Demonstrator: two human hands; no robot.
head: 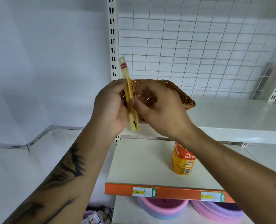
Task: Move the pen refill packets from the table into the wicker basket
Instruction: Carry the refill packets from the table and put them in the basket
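A long yellow pen refill packet [128, 92] with a red label at its top stands nearly upright in front of me. My left hand [111, 107] grips it around the middle. My right hand [159, 107] is beside it, its curled fingers pinching the packet's right edge. Behind both hands a brown wicker basket [180, 94] rests on the upper white shelf; my hands hide most of it.
An orange juice bottle [183, 159] stands on the cream shelf [142, 165] with an orange price strip. Pink and purple basins [163, 207] sit below it. A white wire grid [198, 46] backs the upper shelf, with a slotted upright post [112, 38] at its left.
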